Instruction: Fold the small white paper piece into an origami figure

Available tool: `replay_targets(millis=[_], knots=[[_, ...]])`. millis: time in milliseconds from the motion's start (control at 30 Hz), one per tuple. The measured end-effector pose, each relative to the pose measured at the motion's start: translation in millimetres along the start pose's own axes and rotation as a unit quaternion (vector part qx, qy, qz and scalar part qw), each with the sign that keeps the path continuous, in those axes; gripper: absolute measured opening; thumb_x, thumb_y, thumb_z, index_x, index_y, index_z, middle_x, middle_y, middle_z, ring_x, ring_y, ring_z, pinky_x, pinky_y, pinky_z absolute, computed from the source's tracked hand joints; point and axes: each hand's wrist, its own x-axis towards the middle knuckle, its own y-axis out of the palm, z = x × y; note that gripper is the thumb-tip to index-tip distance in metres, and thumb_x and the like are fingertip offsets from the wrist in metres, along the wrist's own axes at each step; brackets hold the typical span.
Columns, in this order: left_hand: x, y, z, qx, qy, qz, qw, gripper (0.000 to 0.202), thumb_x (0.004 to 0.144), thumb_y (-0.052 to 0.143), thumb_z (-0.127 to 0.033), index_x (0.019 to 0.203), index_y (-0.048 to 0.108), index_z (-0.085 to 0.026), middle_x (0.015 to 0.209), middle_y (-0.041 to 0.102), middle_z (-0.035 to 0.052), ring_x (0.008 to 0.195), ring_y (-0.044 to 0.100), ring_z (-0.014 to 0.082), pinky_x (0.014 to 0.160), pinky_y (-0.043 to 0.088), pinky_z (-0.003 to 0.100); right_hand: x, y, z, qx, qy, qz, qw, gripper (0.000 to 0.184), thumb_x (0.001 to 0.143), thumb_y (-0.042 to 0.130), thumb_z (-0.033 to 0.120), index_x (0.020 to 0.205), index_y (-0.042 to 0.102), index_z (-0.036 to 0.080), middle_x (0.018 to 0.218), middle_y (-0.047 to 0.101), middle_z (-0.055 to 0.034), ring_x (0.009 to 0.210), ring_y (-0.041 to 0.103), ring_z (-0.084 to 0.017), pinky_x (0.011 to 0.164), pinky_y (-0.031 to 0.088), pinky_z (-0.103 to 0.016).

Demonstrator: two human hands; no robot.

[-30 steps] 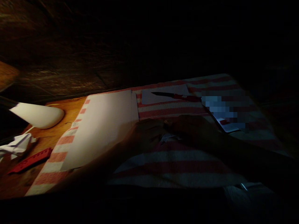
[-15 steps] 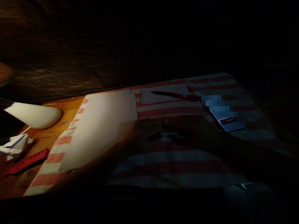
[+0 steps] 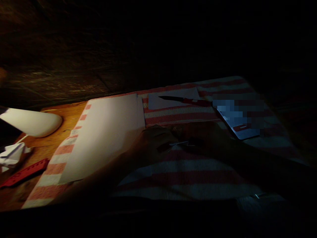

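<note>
My left hand (image 3: 155,138) and my right hand (image 3: 201,134) meet over the striped towel, both with fingers curled in. Between them is a small piece of folded paper (image 3: 178,143), of which only thin pale edges show in the dark. Fingers from both sides close on it, and most of it is hidden. Large white sheets (image 3: 104,132) lie beside my left hand. Partly under my left forearm, another pale piece of paper (image 3: 137,175) rests on the towel. Beyond my hands, a knife (image 3: 184,99) with a dark blade and red handle lies across a smaller white sheet (image 3: 158,102).
The red-and-white striped towel (image 3: 183,177) covers much of the wooden table (image 3: 70,112). At right lies a lit phone (image 3: 241,130), its screen blurred. A white lamp part (image 3: 37,123), a folded paper shape (image 3: 13,153) and a red notched strip (image 3: 24,172) are at left.
The view has shifted slightly, so the things at left appear a little further left. My hands stay together at the folded paper, whose pale edges show somewhat less.
</note>
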Motion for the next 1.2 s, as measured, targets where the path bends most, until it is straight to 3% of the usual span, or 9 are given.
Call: replay_targets(millis=[133, 267, 400, 633, 933, 1200], knots=[[-3, -7.4, -2, 0.0, 0.004, 0.049, 0.999, 0.021, 0.081, 0.059, -0.011, 0.097, 0.071, -0.019, 0.098, 0.073, 0.0051, 0.09, 0.068, 0.0195, 0.079, 0.057, 0.033, -1, -4, -1, 0.021, -0.011, 0.033, 0.999, 0.009, 0.085, 0.068, 0.014, 0.093, 0.064, 0.017, 0.098, 0.071, -0.0059, 0.088, 0.068, -0.019, 0.077, 0.053, -0.031], [-4, -17.8, -7, -0.031, 0.017, 0.099, 0.994, 0.037, 0.078, 0.056, -0.015, 0.114, 0.066, -0.018, 0.11, 0.07, 0.0093, 0.102, 0.065, 0.0248, 0.09, 0.055, 0.042, -2, -11, 7, 0.032, -0.026, 0.077, 0.996, 0.024, 0.086, 0.064, 0.012, 0.109, 0.064, 0.019, 0.118, 0.067, -0.0088, 0.107, 0.064, -0.022, 0.091, 0.053, -0.037], [-4, -18.1, -14, -0.014, 0.018, 0.105, 0.994, 0.042, 0.082, 0.066, -0.03, 0.123, 0.062, -0.018, 0.119, 0.068, 0.0114, 0.112, 0.063, 0.0284, 0.098, 0.053, 0.045, -2, -15, 17, 0.025, -0.019, 0.087, 0.996, 0.029, 0.092, 0.064, 0.026, 0.12, 0.061, 0.019, 0.127, 0.064, -0.0123, 0.115, 0.061, -0.025, 0.097, 0.052, -0.04], [-8, -2.9, -21, 0.012, -0.009, 0.057, 0.998, 0.026, 0.081, 0.06, -0.014, 0.107, 0.064, -0.014, 0.106, 0.069, 0.0109, 0.101, 0.066, 0.0249, 0.089, 0.056, 0.037, -5, -10, 14, -0.041, -0.008, 0.087, 0.995, 0.025, 0.098, 0.058, 0.031, 0.117, 0.063, 0.016, 0.114, 0.069, -0.013, 0.103, 0.065, -0.025, 0.09, 0.054, -0.04], [-8, 5.2, -23, 0.031, -0.052, 0.014, 0.998, 0.009, 0.091, 0.059, -0.016, 0.097, 0.066, -0.015, 0.096, 0.073, 0.0082, 0.089, 0.069, 0.0211, 0.076, 0.059, 0.033, -8, 5, 8, -0.108, -0.014, 0.015, 0.994, 0.021, 0.099, 0.056, 0.026, 0.115, 0.065, 0.016, 0.104, 0.073, -0.0112, 0.093, 0.068, -0.022, 0.079, 0.056, -0.035], [0, 5.2, -21, -0.003, -0.091, 0.001, 0.996, 0.009, 0.092, 0.062, -0.019, 0.094, 0.071, -0.016, 0.095, 0.076, 0.0057, 0.087, 0.071, 0.0189, 0.077, 0.056, 0.031, 0, 7, 7, -0.064, 0.019, -0.022, 0.998, 0.016, 0.09, 0.066, 0.02, 0.105, 0.069, 0.015, 0.099, 0.075, -0.0093, 0.087, 0.07, -0.021, 0.077, 0.055, -0.032]])
